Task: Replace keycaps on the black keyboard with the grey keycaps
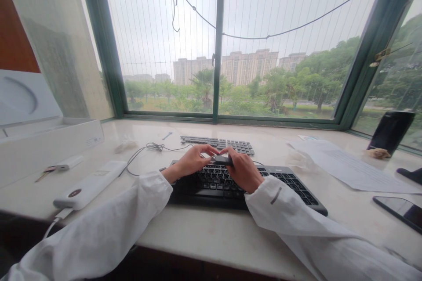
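Above the black keyboard (211, 195) my two hands meet at a small dark object with a metallic end (222, 160). My right hand (244, 169) is closed around its dark body. The fingertips of my left hand (189, 163) pinch at the metallic end, the thumb low and the index finger arched over. The object's exact kind cannot be made out. Part of the keyboard's keys are hidden under my hands. Just behind it lies a grey block of keys (216, 142), like a second, thinner keyboard.
On the left lie a white power bank (90, 184) with a cable, a small white item (69, 163) and a white box (49, 145). To the right are paper sheets (349, 164), a phone (400, 210) and a dark upright object (392, 131). A window frame (216, 52) stands behind.
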### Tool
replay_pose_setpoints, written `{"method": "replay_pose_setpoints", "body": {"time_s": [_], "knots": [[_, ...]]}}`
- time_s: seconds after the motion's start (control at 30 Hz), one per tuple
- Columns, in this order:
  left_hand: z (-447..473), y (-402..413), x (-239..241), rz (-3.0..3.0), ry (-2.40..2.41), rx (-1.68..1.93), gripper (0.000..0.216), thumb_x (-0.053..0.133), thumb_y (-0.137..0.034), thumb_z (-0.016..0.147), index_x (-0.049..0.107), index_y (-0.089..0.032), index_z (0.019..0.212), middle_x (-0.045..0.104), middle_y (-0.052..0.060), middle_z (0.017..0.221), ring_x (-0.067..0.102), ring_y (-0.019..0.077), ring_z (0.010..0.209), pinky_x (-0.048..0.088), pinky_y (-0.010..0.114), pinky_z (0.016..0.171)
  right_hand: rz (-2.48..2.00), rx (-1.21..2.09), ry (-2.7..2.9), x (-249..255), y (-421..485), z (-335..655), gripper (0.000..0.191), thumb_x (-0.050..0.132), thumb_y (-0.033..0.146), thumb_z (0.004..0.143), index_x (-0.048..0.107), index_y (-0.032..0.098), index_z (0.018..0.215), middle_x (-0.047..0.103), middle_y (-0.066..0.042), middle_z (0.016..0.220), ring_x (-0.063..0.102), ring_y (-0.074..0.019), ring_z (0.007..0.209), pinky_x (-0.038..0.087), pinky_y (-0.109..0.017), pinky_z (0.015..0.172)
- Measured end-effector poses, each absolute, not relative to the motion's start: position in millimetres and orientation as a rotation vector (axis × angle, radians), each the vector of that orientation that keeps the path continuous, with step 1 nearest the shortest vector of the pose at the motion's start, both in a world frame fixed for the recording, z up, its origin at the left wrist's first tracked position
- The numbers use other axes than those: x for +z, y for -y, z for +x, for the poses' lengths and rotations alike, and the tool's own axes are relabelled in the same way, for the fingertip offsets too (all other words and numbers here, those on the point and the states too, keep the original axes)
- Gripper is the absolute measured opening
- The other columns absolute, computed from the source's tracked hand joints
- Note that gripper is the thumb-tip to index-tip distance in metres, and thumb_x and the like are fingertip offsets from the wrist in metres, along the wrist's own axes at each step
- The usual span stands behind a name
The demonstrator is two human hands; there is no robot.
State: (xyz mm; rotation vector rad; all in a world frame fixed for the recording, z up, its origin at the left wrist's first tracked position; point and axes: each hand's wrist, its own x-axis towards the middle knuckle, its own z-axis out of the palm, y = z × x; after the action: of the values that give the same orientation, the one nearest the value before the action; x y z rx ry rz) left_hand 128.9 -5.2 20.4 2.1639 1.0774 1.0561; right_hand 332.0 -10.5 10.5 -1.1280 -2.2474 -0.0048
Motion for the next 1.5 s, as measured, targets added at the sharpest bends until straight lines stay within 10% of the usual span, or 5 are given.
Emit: {"method": "replay_pose_setpoints", "body": {"time_s": [1.5], "knots": [[127.7, 6.0, 18.1, 2.250, -1.121, 0.992, 0.028, 0.049, -0.014, 0.080, 0.069, -0.015, 0.100, 0.070, 0.003, 0.096, 0.061, 0.0125, 0.075, 0.047, 0.022, 0.068, -1.216, 0.002, 2.249, 13.6, 13.6, 330.4, 0.032, 0.049, 0.010, 0.078, 0.058, 0.021, 0.107, 0.065, -0.002, 0.071, 0.063, -0.0194, 0.069, 0.037, -0.025, 0.064]]}}
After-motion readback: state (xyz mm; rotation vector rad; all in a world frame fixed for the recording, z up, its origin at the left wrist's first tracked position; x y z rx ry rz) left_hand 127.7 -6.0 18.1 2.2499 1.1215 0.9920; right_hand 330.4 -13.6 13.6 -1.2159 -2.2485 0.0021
